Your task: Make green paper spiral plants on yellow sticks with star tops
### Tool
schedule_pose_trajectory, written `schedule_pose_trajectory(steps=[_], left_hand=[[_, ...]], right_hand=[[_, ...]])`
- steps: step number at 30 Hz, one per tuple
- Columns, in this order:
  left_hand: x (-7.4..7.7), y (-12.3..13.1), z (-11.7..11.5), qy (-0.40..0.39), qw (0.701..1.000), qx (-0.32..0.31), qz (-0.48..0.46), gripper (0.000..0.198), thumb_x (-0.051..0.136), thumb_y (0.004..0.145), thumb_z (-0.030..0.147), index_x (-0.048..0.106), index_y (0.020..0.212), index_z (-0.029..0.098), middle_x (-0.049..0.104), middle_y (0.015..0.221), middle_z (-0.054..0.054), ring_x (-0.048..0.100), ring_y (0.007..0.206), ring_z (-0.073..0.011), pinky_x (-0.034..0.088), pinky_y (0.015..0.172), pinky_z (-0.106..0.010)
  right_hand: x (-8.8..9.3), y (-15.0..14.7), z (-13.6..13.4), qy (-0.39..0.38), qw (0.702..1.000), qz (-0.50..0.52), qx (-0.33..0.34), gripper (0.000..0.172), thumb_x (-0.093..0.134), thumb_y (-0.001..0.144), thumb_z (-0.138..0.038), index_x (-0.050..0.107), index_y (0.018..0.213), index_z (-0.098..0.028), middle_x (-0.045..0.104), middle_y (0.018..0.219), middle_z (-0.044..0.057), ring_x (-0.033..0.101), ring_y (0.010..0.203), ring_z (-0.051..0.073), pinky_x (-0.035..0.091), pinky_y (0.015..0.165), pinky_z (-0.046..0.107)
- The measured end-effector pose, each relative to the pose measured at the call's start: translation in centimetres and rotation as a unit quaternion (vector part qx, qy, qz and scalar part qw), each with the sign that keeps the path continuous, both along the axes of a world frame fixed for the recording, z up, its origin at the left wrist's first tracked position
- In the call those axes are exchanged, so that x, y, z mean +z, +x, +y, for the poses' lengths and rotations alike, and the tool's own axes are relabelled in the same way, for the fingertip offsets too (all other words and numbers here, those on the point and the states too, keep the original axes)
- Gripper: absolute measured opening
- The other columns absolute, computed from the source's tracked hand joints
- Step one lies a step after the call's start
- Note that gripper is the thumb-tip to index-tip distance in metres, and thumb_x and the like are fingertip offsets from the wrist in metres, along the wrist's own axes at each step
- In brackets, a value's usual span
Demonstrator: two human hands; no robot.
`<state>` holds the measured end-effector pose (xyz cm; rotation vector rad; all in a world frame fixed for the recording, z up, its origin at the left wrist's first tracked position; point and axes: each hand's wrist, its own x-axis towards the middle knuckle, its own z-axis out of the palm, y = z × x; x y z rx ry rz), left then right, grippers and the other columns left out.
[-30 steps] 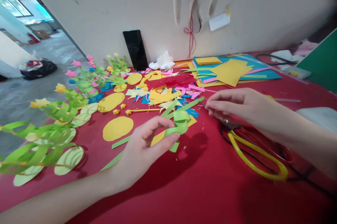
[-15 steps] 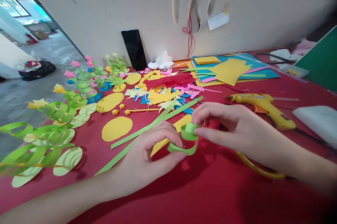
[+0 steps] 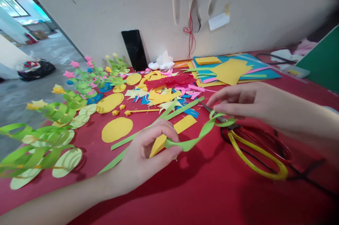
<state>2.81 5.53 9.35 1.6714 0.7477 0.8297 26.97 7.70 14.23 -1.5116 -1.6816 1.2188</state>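
Note:
A curled green paper strip (image 3: 192,144) stretches between my two hands above the red table. My left hand (image 3: 152,152) pinches one end between thumb and fingers. The other end loops under the thumb of my right hand (image 3: 243,101), whose closed fingers grip it. Scissors (image 3: 236,144) with red and yellow handles lie below my right hand, their blades partly covered by the strip and fingers. A yellow paper piece (image 3: 185,123) sits just behind my left fingers, and long flat green strips (image 3: 182,109) run past that hand.
Green paper spirals (image 3: 62,112) topped with stars stand along the left. Yellow paper discs (image 3: 117,129) and mixed scraps (image 3: 164,96) lie mid-table. A black phone (image 3: 134,50) leans on the wall. Coloured sheets (image 3: 265,66) are at the back right. A black cable (image 3: 315,179) crosses the right side.
My right hand has moved right, drawing the green strip out from a tight coil into a longer, looser curl. The scissors have come into fuller view; the glue gun is now out of sight.

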Motion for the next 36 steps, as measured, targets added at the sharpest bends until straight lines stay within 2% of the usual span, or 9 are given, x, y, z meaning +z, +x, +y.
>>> schedule_pose_trajectory(steps=[3,7,10,15,18,20,23,28,36], left_hand=[[0.0,0.0,0.0,0.0,1.0,0.002,0.003,0.006,0.055,0.082,0.016,0.052,0.079,0.021,0.05,0.079,0.001,0.046,0.079,-0.0131,0.036,0.075,-0.026],[-0.1,-0.1,-0.1,-0.011,1.0,0.007,0.012,0.007,0.055,0.083,0.016,0.053,0.081,0.022,0.049,0.077,0.002,0.046,0.077,-0.0115,0.036,0.071,-0.023],[-0.2,0.0,0.0,-0.015,1.0,0.006,0.008,0.007,0.055,0.083,0.016,0.053,0.081,0.022,0.05,0.077,0.002,0.047,0.075,-0.0108,0.036,0.069,-0.022],[-0.4,0.0,0.1,-0.007,1.0,-0.021,0.008,0.008,0.055,0.082,0.014,0.053,0.082,0.022,0.053,0.081,0.002,0.05,0.08,-0.0107,0.038,0.072,-0.022],[-0.3,-0.1,0.0,0.012,0.999,-0.051,0.009,0.009,0.055,0.082,0.013,0.053,0.082,0.021,0.055,0.087,0.001,0.051,0.087,-0.0129,0.039,0.077,-0.024],[-0.3,-0.1,0.0,0.021,0.998,-0.059,0.013,0.009,0.054,0.082,0.012,0.053,0.082,0.02,0.056,0.089,0.0,0.051,0.088,-0.0136,0.04,0.078,-0.026],[-0.2,-0.1,0.0,0.028,0.997,-0.062,0.025,0.008,0.054,0.081,0.011,0.053,0.081,0.019,0.055,0.087,-0.001,0.051,0.085,-0.0134,0.041,0.078,-0.026],[-0.2,-0.1,0.1,0.03,0.997,-0.056,0.034,0.008,0.054,0.081,0.012,0.052,0.08,0.019,0.054,0.088,-0.001,0.05,0.086,-0.0132,0.04,0.079,-0.026],[-0.4,-0.1,0.3,0.033,0.997,-0.058,0.038,0.008,0.054,0.082,0.012,0.052,0.08,0.019,0.053,0.085,-0.001,0.049,0.085,-0.0131,0.039,0.079,-0.026]], right_hand=[[0.6,0.5,-0.2,0.014,0.992,-0.091,0.086,0.024,0.062,0.071,-0.046,0.068,0.082,-0.026,0.056,0.061,-0.002,0.049,0.055,0.011,0.037,0.05,0.024],[0.9,0.7,-0.3,0.041,0.979,-0.152,0.127,0.018,0.063,0.07,-0.04,0.068,0.078,-0.024,0.048,0.053,-0.002,0.046,0.052,0.011,0.038,0.05,0.025],[0.4,0.2,-0.5,0.073,0.98,-0.121,0.139,0.015,0.061,0.074,-0.036,0.065,0.085,-0.027,0.057,0.064,-0.002,0.052,0.057,0.012,0.04,0.05,0.022],[-0.9,-1.8,-1.7,0.214,0.965,-0.07,0.134,0.031,0.066,0.07,-0.033,0.059,0.1,-0.028,0.062,0.1,-0.003,0.057,0.086,0.012,0.045,0.075,0.02],[-1.5,-2.7,-2.5,0.244,0.954,-0.075,0.158,0.036,0.064,0.071,-0.025,0.057,0.106,-0.025,0.063,0.101,-0.002,0.057,0.091,0.012,0.044,0.079,0.02],[-1.7,-2.8,-2.7,0.252,0.952,-0.089,0.151,0.032,0.059,0.073,-0.019,0.058,0.104,-0.024,0.065,0.091,-0.002,0.059,0.081,0.01,0.046,0.072,0.019],[-1.5,-2.5,-2.5,0.254,0.954,-0.111,0.115,0.028,0.056,0.076,-0.021,0.059,0.103,-0.025,0.064,0.079,-0.003,0.057,0.066,0.008,0.045,0.061,0.019],[-0.8,-1.3,-1.3,0.226,0.96,-0.128,0.108,0.016,0.052,0.079,-0.025,0.063,0.09,-0.025,0.064,0.075,-0.003,0.058,0.068,0.01,0.045,0.059,0.021],[-0.3,1.3,0.5,0.218,0.962,-0.164,0.022,0.013,0.051,0.074,-0.023,0.064,0.075,-0.024,0.062,0.065,0.0,0.056,0.059,0.016,0.039,0.05,0.028]])
